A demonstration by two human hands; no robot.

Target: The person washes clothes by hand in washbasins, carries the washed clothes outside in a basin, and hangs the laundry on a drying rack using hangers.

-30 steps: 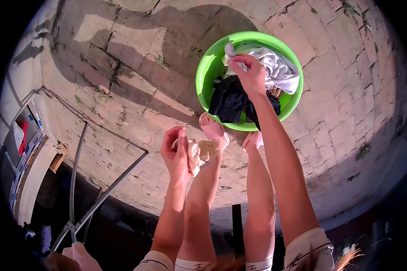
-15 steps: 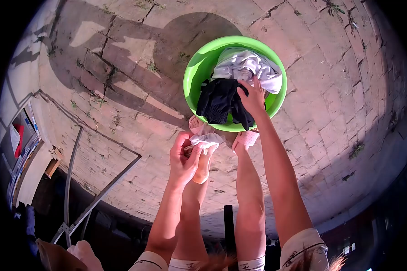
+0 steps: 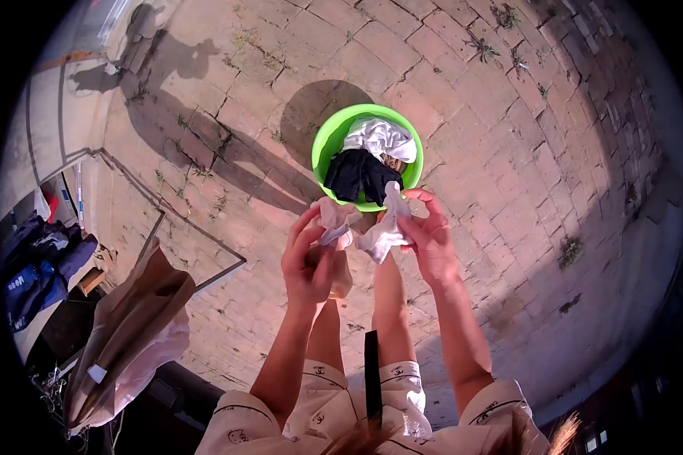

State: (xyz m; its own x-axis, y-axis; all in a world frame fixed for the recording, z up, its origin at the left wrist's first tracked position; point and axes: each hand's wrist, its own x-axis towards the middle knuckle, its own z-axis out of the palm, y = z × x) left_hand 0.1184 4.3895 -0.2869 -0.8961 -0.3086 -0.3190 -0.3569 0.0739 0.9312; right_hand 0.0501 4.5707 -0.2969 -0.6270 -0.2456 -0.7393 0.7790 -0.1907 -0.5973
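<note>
In front of my body, both hands are raised at the near side of a green basin (image 3: 320, 148). My left hand (image 3: 305, 269) is closed on a pale pinkish-white sock (image 3: 335, 218), and a tan piece of cloth (image 3: 341, 279) hangs beneath the same hand. My right hand (image 3: 435, 250) pinches a white sock (image 3: 387, 231), which dangles between the two hands. Inside the basin lie a crumpled white garment (image 3: 379, 138) and a black garment (image 3: 354, 174), with something brownish partly showing beside them.
The basin stands on brick paving (image 3: 493, 182) with weeds in its cracks. At the left, a brown garment (image 3: 136, 334) hangs by a metal frame (image 3: 220, 274), and dark blue clothes (image 3: 42, 262) hang beyond it. Shadows fall across the ground.
My right hand has come out of the basin toward me and now has a white sock in it. The view has risen, so the basin looks smaller; the brown garment has come into view.
</note>
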